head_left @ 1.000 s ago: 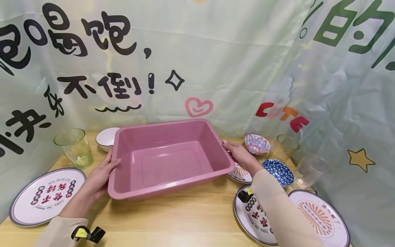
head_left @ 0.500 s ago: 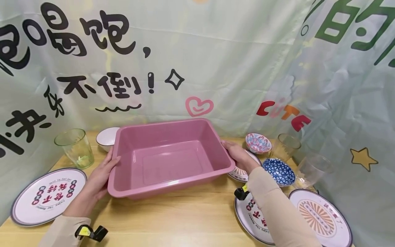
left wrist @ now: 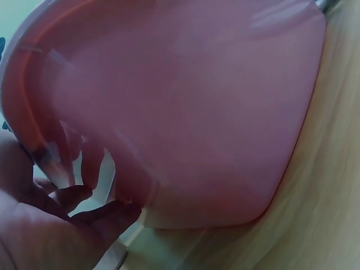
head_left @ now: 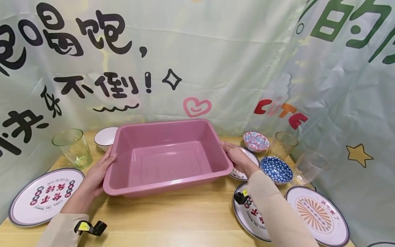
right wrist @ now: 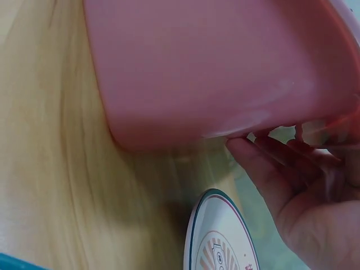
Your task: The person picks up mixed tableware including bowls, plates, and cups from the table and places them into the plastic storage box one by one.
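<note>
A pink plastic basin [head_left: 171,166] with nothing in it is held over the middle of the wooden table, its open top tilted toward me. My left hand [head_left: 98,174] grips its left rim, fingers curled under the edge, as the left wrist view shows. On the opposite side my right hand [head_left: 240,158] holds the right rim from below. In the right wrist view the fingers [right wrist: 264,169] reach up under the lip, against the outer wall. The basin's bottom edge is close over the wood in both wrist views.
On the left stand a green glass [head_left: 74,151], a white bowl [head_left: 105,137] and a printed plate [head_left: 46,197]. To the right are a floral bowl [head_left: 256,141], a blue patterned bowl [head_left: 276,170], clear glasses [head_left: 310,168] and several plates [head_left: 319,214]. A printed cloth [head_left: 234,68] hangs behind.
The basin and both hands stay nearly in place. My right wrist has shifted slightly left, and more of the plate behind it shows. The view has turned a little.
</note>
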The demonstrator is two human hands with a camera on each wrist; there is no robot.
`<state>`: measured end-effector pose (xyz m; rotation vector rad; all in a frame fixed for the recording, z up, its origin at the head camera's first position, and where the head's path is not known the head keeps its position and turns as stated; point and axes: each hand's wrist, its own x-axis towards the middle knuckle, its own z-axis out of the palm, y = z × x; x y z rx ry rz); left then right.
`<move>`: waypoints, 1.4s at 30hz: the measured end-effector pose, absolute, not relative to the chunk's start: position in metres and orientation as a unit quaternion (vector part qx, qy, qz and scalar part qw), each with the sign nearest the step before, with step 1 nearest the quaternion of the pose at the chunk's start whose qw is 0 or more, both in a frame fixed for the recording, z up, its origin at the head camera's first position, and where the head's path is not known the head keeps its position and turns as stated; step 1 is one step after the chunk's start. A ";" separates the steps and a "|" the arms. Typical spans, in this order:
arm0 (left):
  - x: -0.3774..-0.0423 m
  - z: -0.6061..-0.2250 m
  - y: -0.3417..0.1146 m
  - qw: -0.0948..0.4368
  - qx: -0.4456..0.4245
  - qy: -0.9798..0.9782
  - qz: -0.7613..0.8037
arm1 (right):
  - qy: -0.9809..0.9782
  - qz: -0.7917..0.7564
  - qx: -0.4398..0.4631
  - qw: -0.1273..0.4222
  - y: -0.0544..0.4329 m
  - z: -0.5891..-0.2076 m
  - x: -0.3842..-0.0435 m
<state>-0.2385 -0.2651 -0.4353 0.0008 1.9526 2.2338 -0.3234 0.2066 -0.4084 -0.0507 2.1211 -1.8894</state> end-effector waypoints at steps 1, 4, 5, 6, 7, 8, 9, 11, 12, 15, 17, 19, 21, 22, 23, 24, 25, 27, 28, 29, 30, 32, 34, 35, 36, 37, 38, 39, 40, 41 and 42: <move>-0.239 -0.436 -0.266 0.089 0.002 0.656 0.750 | 0.739 -0.657 -0.017 0.148 0.207 -0.408 -0.322; -0.241 -0.437 -0.268 0.093 0.004 0.659 0.746 | 0.745 -0.651 -0.024 0.143 0.207 -0.408 -0.318; -0.242 -0.437 -0.269 0.095 0.005 0.660 0.745 | 0.748 -0.648 -0.030 0.141 0.208 -0.408 -0.317; -0.242 -0.437 -0.270 0.097 0.007 0.661 0.744 | 0.749 -0.646 -0.036 0.140 0.208 -0.408 -0.315; -0.243 -0.436 -0.271 0.099 0.009 0.662 0.743 | 0.751 -0.644 -0.040 0.140 0.208 -0.408 -0.314; -0.243 -0.436 -0.272 0.102 0.011 0.663 0.742 | 0.752 -0.643 -0.044 0.140 0.208 -0.408 -0.313; -0.243 -0.436 -0.273 0.105 0.012 0.662 0.742 | 0.752 -0.642 -0.046 0.141 0.208 -0.407 -0.311; -0.244 -0.435 -0.274 0.108 0.016 0.663 0.741 | 0.751 -0.642 -0.049 0.147 0.208 -0.408 -0.309; -0.244 -0.435 -0.275 0.111 0.019 0.662 0.741 | 0.750 -0.643 -0.047 0.149 0.209 -0.408 -0.308; -0.245 -0.434 -0.277 0.113 0.020 0.665 0.738 | 0.752 -0.640 -0.050 0.152 0.210 -0.408 -0.305; -0.245 -0.434 -0.277 0.114 0.020 0.667 0.736 | 0.751 -0.641 -0.054 0.150 0.211 -0.409 -0.302; -0.245 -0.433 -0.278 0.112 0.018 0.673 0.731 | 0.754 -0.638 -0.058 0.145 0.212 -0.409 -0.298; -0.246 -0.433 -0.278 0.114 0.018 0.674 0.729 | 0.756 -0.636 -0.057 0.142 0.213 -0.410 -0.294; -0.246 -0.432 -0.278 0.114 0.018 0.677 0.727 | 0.759 -0.633 -0.056 0.139 0.213 -0.410 -0.292; -0.246 -0.432 -0.278 0.113 0.017 0.679 0.725 | 0.763 -0.629 -0.054 0.136 0.214 -0.410 -0.289; -0.246 -0.432 -0.277 0.114 0.016 0.680 0.724 | 0.768 -0.625 -0.050 0.132 0.215 -0.410 -0.287; -0.246 -0.432 -0.277 0.115 0.015 0.680 0.724 | 0.770 -0.623 -0.048 0.130 0.215 -0.410 -0.284; -0.247 -0.431 -0.277 0.116 0.013 0.683 0.721 | 0.774 -0.619 -0.043 0.127 0.216 -0.410 -0.280; -0.247 -0.431 -0.277 0.117 0.012 0.683 0.721 | 0.775 -0.618 -0.042 0.127 0.217 -0.411 -0.277; -0.247 -0.431 -0.277 0.118 0.011 0.682 0.721 | 0.774 -0.619 -0.042 0.129 0.218 -0.411 -0.275; -0.247 -0.431 -0.276 0.120 0.012 0.682 0.721 | 0.770 -0.624 -0.038 0.131 0.219 -0.411 -0.273; -0.246 -0.431 -0.277 0.122 0.014 0.684 0.719 | 0.763 -0.631 -0.036 0.136 0.219 -0.412 -0.269; -0.245 -0.431 -0.276 0.125 0.019 0.684 0.719 | 0.756 -0.638 -0.039 0.141 0.220 -0.412 -0.265; -0.245 -0.432 -0.276 0.126 0.022 0.685 0.718 | 0.754 -0.641 -0.039 0.141 0.221 -0.412 -0.264; -0.245 -0.432 -0.275 0.127 0.026 0.685 0.717 | 0.752 -0.643 -0.037 0.139 0.221 -0.412 -0.262; -0.245 -0.432 -0.275 0.127 0.028 0.686 0.716 | 0.752 -0.644 -0.035 0.138 0.222 -0.412 -0.260; -0.245 -0.432 -0.274 0.127 0.029 0.686 0.716 | 0.751 -0.645 -0.033 0.137 0.222 -0.412 -0.259; -0.245 -0.432 -0.273 0.127 0.028 0.684 0.717 | 0.751 -0.646 -0.034 0.135 0.223 -0.412 -0.257; -0.244 -0.432 -0.272 0.128 0.027 0.684 0.718 | 0.750 -0.646 -0.035 0.134 0.223 -0.412 -0.256; -0.244 -0.432 -0.271 0.129 0.026 0.684 0.718 | 0.750 -0.647 -0.035 0.133 0.224 -0.412 -0.254; -0.243 -0.432 -0.270 0.130 0.026 0.683 0.719 | 0.751 -0.646 -0.036 0.132 0.226 -0.412 -0.252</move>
